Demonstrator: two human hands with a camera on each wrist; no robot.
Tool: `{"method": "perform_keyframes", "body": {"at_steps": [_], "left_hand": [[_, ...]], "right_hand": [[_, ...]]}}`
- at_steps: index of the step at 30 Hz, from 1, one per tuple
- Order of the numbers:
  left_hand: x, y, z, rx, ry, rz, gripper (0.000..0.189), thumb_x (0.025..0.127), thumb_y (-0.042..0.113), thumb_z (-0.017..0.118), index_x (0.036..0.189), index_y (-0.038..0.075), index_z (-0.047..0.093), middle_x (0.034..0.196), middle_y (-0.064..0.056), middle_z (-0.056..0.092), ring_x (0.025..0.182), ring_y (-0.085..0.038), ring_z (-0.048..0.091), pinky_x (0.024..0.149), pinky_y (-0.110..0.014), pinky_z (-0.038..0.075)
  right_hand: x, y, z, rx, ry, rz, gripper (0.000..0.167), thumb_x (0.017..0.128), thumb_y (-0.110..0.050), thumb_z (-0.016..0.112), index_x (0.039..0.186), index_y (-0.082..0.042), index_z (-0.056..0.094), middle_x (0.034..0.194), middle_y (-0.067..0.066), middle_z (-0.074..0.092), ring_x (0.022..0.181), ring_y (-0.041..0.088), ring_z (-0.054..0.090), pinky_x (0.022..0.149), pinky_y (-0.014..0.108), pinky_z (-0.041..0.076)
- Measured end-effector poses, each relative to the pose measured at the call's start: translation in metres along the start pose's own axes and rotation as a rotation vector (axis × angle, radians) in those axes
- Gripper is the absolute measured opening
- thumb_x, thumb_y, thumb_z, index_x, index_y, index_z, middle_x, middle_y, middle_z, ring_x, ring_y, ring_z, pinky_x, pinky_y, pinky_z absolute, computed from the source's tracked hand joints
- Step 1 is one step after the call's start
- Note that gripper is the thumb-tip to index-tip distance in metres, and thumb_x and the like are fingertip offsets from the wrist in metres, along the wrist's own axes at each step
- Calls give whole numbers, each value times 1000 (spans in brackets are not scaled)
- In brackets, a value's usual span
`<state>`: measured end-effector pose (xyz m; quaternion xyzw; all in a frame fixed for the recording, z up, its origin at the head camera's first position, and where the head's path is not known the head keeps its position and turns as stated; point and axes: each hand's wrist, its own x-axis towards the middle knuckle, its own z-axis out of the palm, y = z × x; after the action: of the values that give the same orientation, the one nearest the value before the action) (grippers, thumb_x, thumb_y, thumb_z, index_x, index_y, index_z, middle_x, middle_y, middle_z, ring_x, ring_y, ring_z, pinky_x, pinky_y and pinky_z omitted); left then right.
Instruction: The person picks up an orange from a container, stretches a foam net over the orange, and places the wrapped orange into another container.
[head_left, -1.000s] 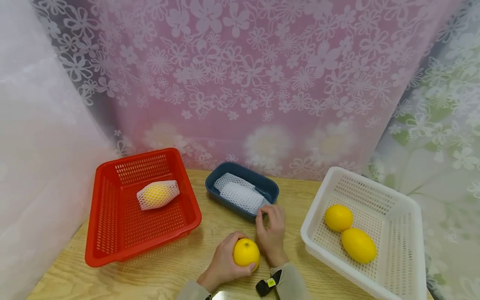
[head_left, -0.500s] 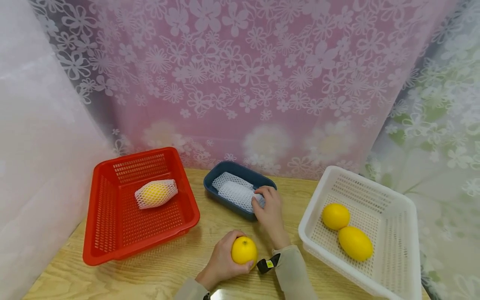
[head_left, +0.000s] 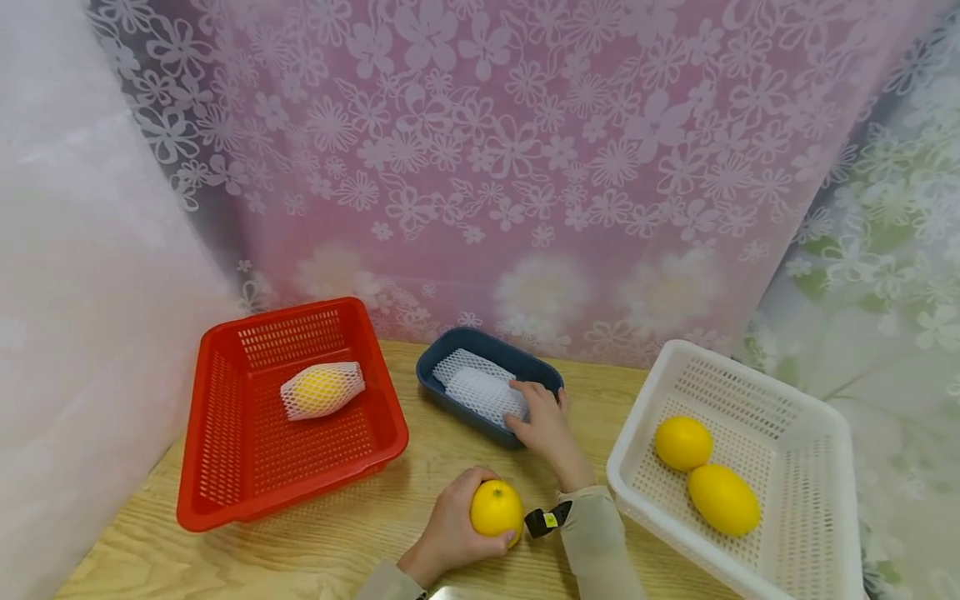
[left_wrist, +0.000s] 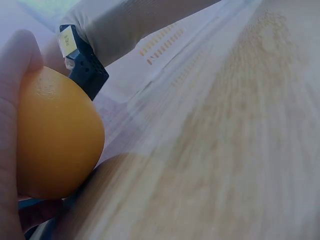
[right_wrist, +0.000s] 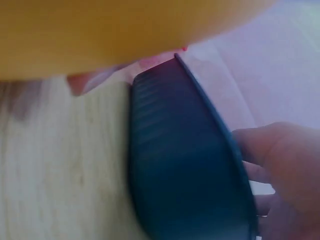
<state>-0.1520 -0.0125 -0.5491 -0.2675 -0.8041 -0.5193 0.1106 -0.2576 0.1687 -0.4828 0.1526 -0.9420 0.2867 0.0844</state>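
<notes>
In the head view my left hand [head_left: 459, 525] grips a yellow lemon [head_left: 497, 507] low over the table, fingers wrapped round its far side and thumb at the front. The left wrist view shows the lemon [left_wrist: 60, 132] against the palm. My right hand [head_left: 546, 421] reaches over the near right side of a dark blue tray [head_left: 457, 408], thumb and fingers spread at the white foam net sleeves [head_left: 487, 394] inside. In the right wrist view the tray's wall [right_wrist: 185, 150] hides the fingertips of that hand [right_wrist: 295, 170].
On the left a red basket [head_left: 292, 496] holds one lemon in a foam net [head_left: 321, 390]. To the right, a white basket [head_left: 626, 467] contains two bare lemons [head_left: 723, 500]. A pink floral curtain [head_left: 517, 167] hangs behind the wooden table [head_left: 420, 450].
My right hand has moved from the tray's near right corner up over its rim to the net sleeves, its fingers spreading. The left hand keeps its grip on the lemon.
</notes>
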Motion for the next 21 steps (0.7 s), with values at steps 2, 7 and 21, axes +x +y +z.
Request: {"method": "perform_keyframes", "body": {"at_steps": [2,7,21], "left_hand": [[0,0,0,-1,-6,3,59,65,32,85,115,22,56,104,11,60,87,-7,58,73,-27,51],[1,0,0,-2,-16,4,59,65,32,84,115,22,56,103,10,59,87,-7,57,72,-27,51],[0,-2,0,-16,-21,8,59,67,32,84,117,20,56,107,10,59,89,-8,57,74,-28,52]], "right_hand": [[0,2,3,-10,3,8,50,88,-19,73,134,-5,58,133,19,56,127,40,47,111,68,4],[1,2,7,12,43,44,43,84,-18,76,123,-5,66,122,16,65,118,38,55,111,66,3],[0,-1,3,217,377,-57,16,81,2,73,95,-5,70,91,10,69,84,29,63,99,64,28]]}}
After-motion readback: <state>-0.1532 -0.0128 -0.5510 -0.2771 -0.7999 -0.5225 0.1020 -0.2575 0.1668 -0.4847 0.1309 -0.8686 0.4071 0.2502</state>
